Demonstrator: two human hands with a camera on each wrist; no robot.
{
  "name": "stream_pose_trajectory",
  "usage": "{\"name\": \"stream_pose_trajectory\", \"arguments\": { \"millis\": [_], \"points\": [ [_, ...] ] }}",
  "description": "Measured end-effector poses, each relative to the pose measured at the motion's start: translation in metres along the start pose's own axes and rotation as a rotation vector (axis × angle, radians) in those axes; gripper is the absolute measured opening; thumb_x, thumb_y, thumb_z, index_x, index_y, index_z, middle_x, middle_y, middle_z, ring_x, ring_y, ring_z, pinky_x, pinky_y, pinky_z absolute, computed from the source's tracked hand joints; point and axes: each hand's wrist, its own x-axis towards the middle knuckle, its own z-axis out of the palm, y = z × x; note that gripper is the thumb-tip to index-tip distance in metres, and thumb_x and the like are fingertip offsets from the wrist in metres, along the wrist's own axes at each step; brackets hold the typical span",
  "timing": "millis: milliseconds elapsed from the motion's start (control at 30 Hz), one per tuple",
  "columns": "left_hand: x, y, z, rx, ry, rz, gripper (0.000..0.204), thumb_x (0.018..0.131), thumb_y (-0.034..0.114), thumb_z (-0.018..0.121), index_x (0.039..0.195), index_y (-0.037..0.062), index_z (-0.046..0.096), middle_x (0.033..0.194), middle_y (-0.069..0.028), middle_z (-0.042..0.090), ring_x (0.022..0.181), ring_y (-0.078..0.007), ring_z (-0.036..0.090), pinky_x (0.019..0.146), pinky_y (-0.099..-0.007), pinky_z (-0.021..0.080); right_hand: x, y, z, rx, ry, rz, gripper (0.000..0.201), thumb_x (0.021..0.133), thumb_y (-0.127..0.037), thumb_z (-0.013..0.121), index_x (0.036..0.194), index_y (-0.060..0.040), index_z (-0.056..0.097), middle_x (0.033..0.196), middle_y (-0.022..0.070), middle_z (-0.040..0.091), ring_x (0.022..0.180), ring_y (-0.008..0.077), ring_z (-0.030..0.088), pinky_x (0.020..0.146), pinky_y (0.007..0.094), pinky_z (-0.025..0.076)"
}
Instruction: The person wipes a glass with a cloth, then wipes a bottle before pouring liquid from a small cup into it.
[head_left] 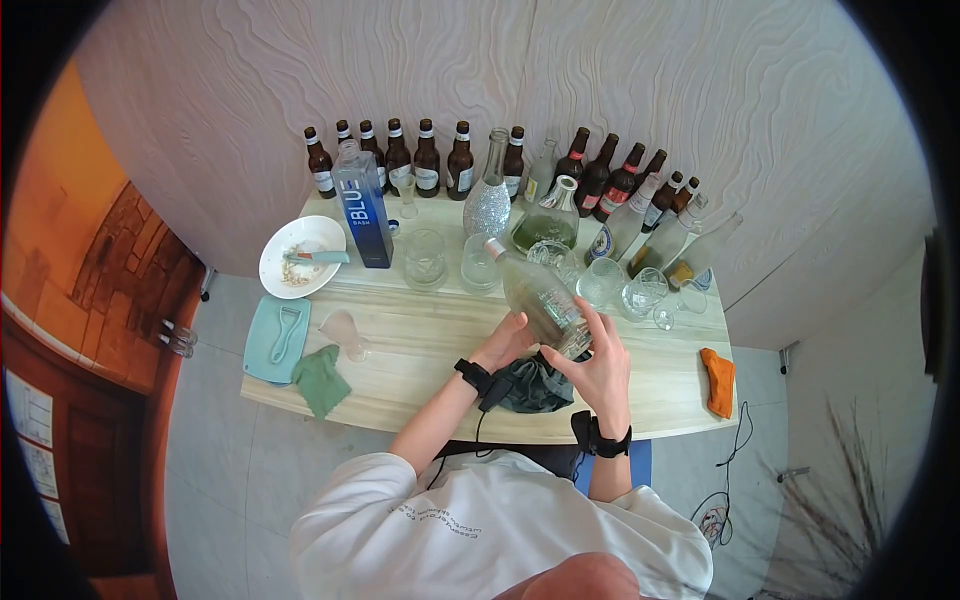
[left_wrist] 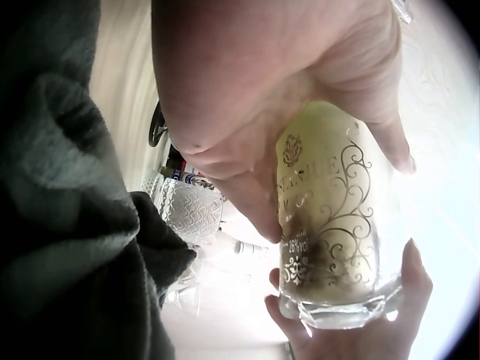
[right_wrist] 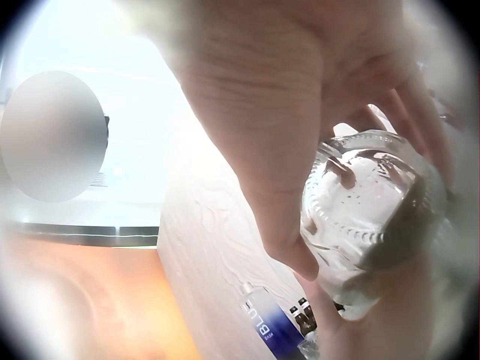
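Observation:
A clear glass bottle point(head_left: 540, 298) with a printed scroll design point(left_wrist: 352, 202) is held tilted above the front of the table, its neck pointing to the far left. My left hand point(head_left: 503, 345) grips its body from the left, thumb and fingers around the glass. Around the base end curls my right hand point(head_left: 603, 368); the thick round bottom point(right_wrist: 367, 199) faces the right wrist camera. Below the bottle, a crumpled dark grey cloth point(head_left: 535, 390) lies close to the table's front edge. Some of the left fingers are hidden behind the bottle.
Several brown beer bottles point(head_left: 427, 165) line the back. Nearer stand a blue bottle point(head_left: 365, 215), a glittery bottle point(head_left: 488, 207), a green-filled decanter point(head_left: 545, 228) and glasses point(head_left: 425, 258). A white bowl point(head_left: 275, 270), teal board point(head_left: 265, 355) and green cloth point(head_left: 322, 380) lie left; an orange cloth point(head_left: 717, 382) right.

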Motion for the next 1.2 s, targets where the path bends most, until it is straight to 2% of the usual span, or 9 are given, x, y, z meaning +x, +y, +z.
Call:
{"name": "stream_pose_trajectory", "arguments": {
  "millis": [133,233,333,433,533,833,1033,1200],
  "points": [
    [-0.001,-0.002,-0.001,-0.004,0.005,-0.004,0.117,0.085,0.075,0.079,0.169,0.0115,0.029,0.166,-0.0094,0.046,0.153,-0.0267,0.045,0.126,-0.0507,0.040,0.000,0.000,-0.001,-0.002,-0.002,-0.001,0.086,0.072,-0.031,0.095,0.150,-0.0160,0.063,0.120,0.0137,0.070,0.097,0.0306,0.072,0.082,0.0410,0.059],
    [-0.001,-0.003,-0.002,-0.008,0.002,-0.006,0.116,0.085,0.074,0.079,0.169,0.0116,0.029,0.165,-0.0092,0.047,0.152,-0.0265,0.046,0.125,-0.0503,0.041,0.000,-0.003,-0.004,0.001,-0.045,0.040,0.086,0.072,-0.035,0.095,0.150,-0.0166,0.062,0.131,0.0153,0.069,0.109,0.0370,0.073,0.089,0.0474,0.060],
    [-0.001,-0.003,-0.003,-0.009,0.004,-0.015,0.116,0.085,0.074,0.079,0.169,0.0115,0.029,0.165,-0.0092,0.047,0.151,-0.0264,0.048,0.123,-0.0500,0.043,-0.001,0.002,0.000,-0.008,0.014,-0.022,0.086,0.071,-0.031,0.095,0.150,-0.0159,0.063,0.122,0.0138,0.070,0.097,0.0304,0.072,0.081,0.0411,0.058],
    [-0.001,-0.004,-0.003,-0.010,0.002,-0.008,0.116,0.085,0.074,0.079,0.169,0.0113,0.029,0.165,-0.0094,0.047,0.150,-0.0262,0.049,0.122,-0.0497,0.045,-0.001,0.000,-0.001,-0.007,0.005,-0.005,0.086,0.071,-0.031,0.095,0.150,-0.0159,0.063,0.123,0.0137,0.070,0.098,0.0302,0.072,0.081,0.0409,0.058],
    [0.000,-0.005,-0.005,-0.018,0.007,-0.009,0.116,0.085,0.074,0.079,0.169,0.0111,0.029,0.165,-0.0097,0.047,0.151,-0.0263,0.049,0.123,-0.0499,0.044,0.000,-0.004,-0.003,-0.003,-0.038,0.041,0.086,0.072,-0.035,0.096,0.149,-0.0153,0.063,0.130,0.0155,0.069,0.109,0.0370,0.073,0.089,0.0468,0.061],
    [0.000,0.002,0.000,0.003,0.045,0.029,0.112,0.085,0.071,0.081,0.166,0.0091,0.033,0.162,-0.0101,0.050,0.151,-0.0266,0.048,0.125,-0.0504,0.041,-0.003,0.007,0.008,0.097,-0.006,0.019,0.085,0.074,-0.031,0.095,0.150,-0.0138,0.061,0.134,0.0170,0.068,0.112,0.0364,0.073,0.090,0.0461,0.060],
    [0.002,0.006,0.000,-0.008,0.046,0.047,0.108,0.086,0.068,0.082,0.164,0.0088,0.036,0.160,-0.0105,0.051,0.149,-0.0263,0.049,0.125,-0.0505,0.040,-0.010,0.013,0.026,0.252,0.009,0.100,0.086,0.076,-0.027,0.095,0.153,-0.0133,0.057,0.137,0.0160,0.067,0.118,0.0329,0.071,0.093,0.0426,0.059],
    [0.003,0.007,0.000,0.043,0.088,0.045,0.102,0.088,0.063,0.083,0.162,0.0086,0.039,0.156,-0.0095,0.054,0.146,-0.0252,0.051,0.122,-0.0484,0.041,-0.019,0.034,0.047,0.387,0.058,0.113,0.086,0.077,-0.022,0.096,0.153,-0.0079,0.056,0.141,0.0169,0.065,0.123,0.0305,0.068,0.099,0.0404,0.058]
  ]
}}
